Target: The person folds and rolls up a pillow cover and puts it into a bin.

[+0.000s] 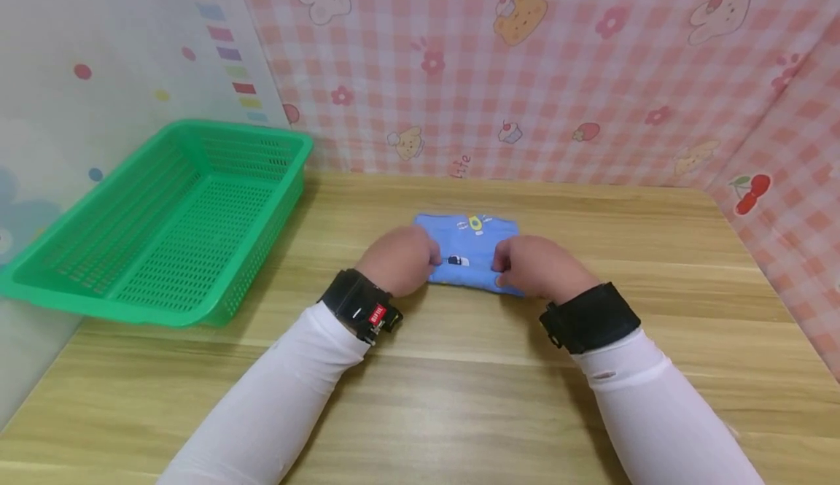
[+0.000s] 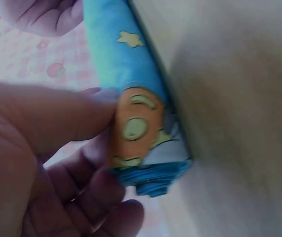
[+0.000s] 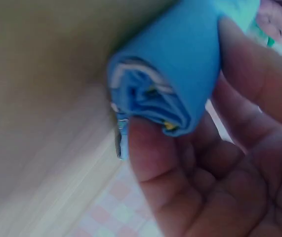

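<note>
A folded blue cloth (image 1: 464, 240) with small cartoon prints lies on the table, its near edge turned into a roll. My left hand (image 1: 402, 257) pinches the left end of that edge. In the left wrist view, the thumb presses the rolled cloth (image 2: 118, 54) and the other fingers curl behind; a star and an orange figure show on it. My right hand (image 1: 539, 262) grips the opposite end. Seen from the right wrist, the thumb and fingers close around the cloth roll (image 3: 180, 64), whose coiled layers show at its open end.
A green plastic basket (image 1: 252, 251) with slotted walls stands on the left of the wooden table (image 1: 446, 405). Behind the table rises a pink checked wall covering (image 1: 459, 55), with another patterned wall along the left and the right side.
</note>
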Motion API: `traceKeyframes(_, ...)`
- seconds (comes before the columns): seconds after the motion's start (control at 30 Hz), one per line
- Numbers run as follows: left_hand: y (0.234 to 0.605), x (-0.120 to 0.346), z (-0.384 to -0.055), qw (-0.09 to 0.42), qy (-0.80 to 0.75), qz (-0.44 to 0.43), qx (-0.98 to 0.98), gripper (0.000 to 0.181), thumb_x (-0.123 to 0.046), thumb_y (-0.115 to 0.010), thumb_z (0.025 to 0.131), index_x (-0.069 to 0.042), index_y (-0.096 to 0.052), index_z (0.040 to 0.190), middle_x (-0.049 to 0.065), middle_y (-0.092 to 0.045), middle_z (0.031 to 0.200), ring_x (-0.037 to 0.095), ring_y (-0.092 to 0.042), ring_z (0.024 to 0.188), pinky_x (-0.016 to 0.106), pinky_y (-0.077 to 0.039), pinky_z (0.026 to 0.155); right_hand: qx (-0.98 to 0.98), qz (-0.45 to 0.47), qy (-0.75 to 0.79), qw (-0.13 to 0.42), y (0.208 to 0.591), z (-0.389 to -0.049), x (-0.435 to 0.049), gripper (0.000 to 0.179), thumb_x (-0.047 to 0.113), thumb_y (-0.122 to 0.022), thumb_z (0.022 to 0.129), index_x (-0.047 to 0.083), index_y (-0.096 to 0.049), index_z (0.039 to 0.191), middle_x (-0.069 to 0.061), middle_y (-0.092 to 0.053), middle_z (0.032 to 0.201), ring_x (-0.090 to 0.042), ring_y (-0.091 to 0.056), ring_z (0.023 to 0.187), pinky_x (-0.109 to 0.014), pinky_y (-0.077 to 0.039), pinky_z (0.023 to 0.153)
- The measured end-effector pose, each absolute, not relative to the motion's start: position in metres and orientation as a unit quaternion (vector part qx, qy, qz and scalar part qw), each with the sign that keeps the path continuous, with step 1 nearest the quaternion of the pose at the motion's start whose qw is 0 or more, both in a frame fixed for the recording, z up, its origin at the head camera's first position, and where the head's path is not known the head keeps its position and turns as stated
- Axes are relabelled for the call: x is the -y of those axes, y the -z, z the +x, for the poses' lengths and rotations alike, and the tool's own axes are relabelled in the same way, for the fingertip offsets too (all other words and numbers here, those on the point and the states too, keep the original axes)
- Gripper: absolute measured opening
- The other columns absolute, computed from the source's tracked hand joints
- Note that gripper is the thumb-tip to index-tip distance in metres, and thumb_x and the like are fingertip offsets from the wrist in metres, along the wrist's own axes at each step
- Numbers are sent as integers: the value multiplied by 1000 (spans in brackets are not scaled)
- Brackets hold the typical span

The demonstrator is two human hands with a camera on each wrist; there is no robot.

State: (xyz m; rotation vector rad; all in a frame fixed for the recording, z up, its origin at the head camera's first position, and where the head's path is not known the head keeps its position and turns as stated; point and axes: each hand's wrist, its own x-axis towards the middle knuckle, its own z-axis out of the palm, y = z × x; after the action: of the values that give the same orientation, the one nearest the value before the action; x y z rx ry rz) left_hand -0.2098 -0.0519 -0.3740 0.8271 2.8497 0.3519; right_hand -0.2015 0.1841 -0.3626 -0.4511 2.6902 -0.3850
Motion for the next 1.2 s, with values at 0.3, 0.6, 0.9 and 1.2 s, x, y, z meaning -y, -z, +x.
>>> traceKeyframes(0.3, 371, 48, -202, 54, -49, 292, -954, 15, -6, -68, 93, -14, -80, 95, 4, -69, 97, 21, -62, 88, 37, -56, 80, -977, -182, 65, 92, 365, -175, -172, 3, 9, -75, 95, 6, -75, 94, -6, -70, 82, -22, -59, 74, -39, -56, 72)
traceKeyframes(0.6, 372, 47, -202, 67, -44, 272, -959, 21, -5, -66, 95, -19, -81, 97, 2, -74, 92, 19, -63, 81, 36, -57, 77, -972, -207, 58, 90, 364, -167, -171, 9, 6, -80, 90, 4, -75, 97, -6, -70, 82, -21, -57, 72, -38, -56, 73)
traceKeyframes(0.9, 374, 53, -205, 88, -94, 269, -954, 25, -12, -61, 102, -19, -81, 117, 2, -79, 115, 23, -71, 104, 40, -58, 95, -970, -201, 67, 119, 365, -173, -177, 8, 7, -72, 97, 4, -72, 103, -9, -69, 88, -23, -58, 78, -39, -57, 78)
traceKeyframes(1.2, 377, 55, -208, 113, -103, 269, -951, 30, -18, -58, 106, -15, -74, 131, 6, -73, 135, 29, -67, 128, 44, -51, 112, -966, -192, 79, 151, 366, -179, -180, 12, 10, -68, 101, 4, -70, 112, -9, -70, 93, -24, -59, 82, -38, -55, 79)
